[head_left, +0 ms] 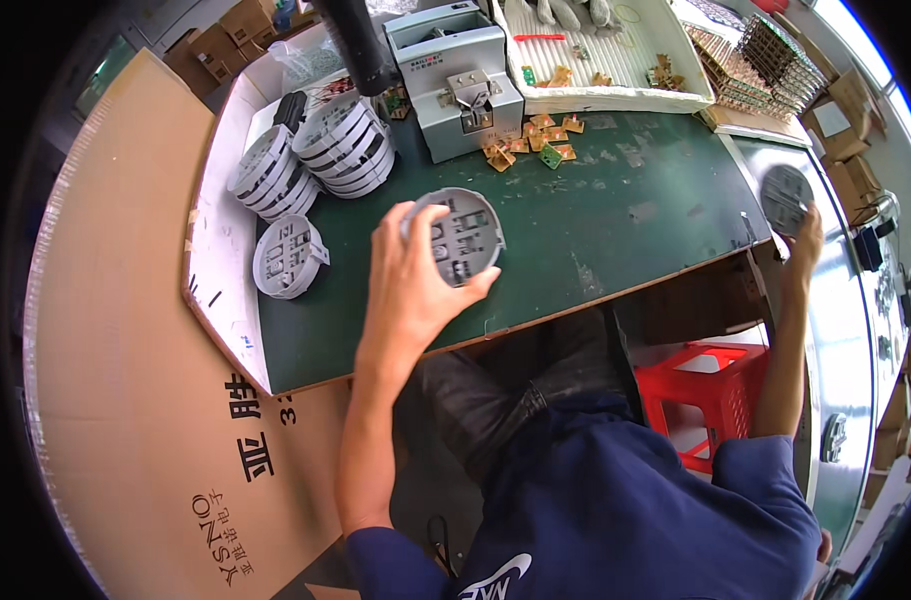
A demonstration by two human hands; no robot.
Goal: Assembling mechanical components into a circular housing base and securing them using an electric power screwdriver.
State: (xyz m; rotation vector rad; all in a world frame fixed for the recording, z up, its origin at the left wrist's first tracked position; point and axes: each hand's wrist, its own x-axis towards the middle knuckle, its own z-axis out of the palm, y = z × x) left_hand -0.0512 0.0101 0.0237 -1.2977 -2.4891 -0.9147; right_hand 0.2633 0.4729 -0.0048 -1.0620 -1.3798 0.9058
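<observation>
My left hand is closed around the rim of a round grey plastic housing, its moulded inside with slots facing up, above the green tabletop. Far to the right, my right hand grips a darker grey round plastic disc by its near edge, over the bench at the side. Another round housing lies at the table's left, left of my left hand. Behind it stand two stacks of similar housings, a nearer-left stack and a taller stack.
A grey bench machine stands at the back, with small orange and green circuit boards beside it. A white foam tray and wire racks sit behind. Cardboard borders the left; a red stool stands below right.
</observation>
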